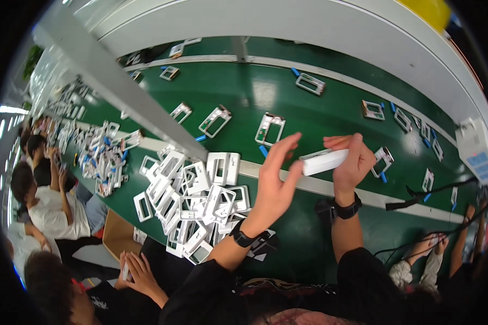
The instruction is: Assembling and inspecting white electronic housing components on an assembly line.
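Note:
My right hand [353,163] grips a white plastic housing [326,161] by its right end, above the near rail of the green bench. The housing is tilted edge-on, so its front is mostly hidden. At its left end is my left hand [276,187], fingers apart and thumb close to the housing; whether the thumb touches it I cannot tell. Below and left of my left hand lies a heap of white frame-shaped housings [196,206] with rectangular windows. Beyond my hands, a housing with a green circuit board [262,131] and a blue tab lies on the green surface.
A grey metal post [124,81] slants across the left, under a white overhead panel [341,27]. More housings with blue tabs [310,84] are spaced along the green belt [238,97]. Another pile [106,157] lies farther left. Co-workers sit left; other arms [425,252] reach in at right.

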Action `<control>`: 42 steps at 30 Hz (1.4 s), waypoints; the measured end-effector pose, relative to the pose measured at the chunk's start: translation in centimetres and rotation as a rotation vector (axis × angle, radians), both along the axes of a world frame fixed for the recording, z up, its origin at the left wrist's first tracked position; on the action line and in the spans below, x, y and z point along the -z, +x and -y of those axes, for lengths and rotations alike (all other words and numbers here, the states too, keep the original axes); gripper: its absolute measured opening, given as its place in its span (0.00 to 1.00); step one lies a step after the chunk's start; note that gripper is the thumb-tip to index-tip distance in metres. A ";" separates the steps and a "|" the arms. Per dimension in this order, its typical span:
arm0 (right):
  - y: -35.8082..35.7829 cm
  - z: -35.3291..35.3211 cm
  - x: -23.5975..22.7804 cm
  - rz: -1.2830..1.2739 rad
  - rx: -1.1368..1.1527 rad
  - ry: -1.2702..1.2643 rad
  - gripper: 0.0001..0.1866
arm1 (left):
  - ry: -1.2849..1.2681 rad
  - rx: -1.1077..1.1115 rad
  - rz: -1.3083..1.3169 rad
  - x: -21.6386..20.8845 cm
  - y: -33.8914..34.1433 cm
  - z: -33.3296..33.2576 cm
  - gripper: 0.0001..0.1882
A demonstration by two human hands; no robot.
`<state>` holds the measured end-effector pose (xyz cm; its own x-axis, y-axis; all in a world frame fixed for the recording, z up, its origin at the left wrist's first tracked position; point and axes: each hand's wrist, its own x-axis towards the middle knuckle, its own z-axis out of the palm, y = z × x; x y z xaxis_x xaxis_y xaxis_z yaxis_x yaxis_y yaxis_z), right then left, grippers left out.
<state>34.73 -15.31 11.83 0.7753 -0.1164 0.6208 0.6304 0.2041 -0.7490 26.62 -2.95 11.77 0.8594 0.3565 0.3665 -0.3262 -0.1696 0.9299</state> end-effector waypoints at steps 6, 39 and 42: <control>-1.1 -0.7 -1.5 -0.216 0.015 -0.074 0.24 | 0.293 -0.003 0.128 -2.3 -1.1 -0.4 0.20; 8.2 -1.0 11.0 -0.221 0.435 -0.698 0.17 | 0.473 0.056 -0.066 -4.6 -12.1 -4.3 0.19; 8.2 -1.2 10.7 -0.243 0.402 -0.793 0.16 | 0.358 0.144 -0.122 -4.3 -16.3 -5.6 0.16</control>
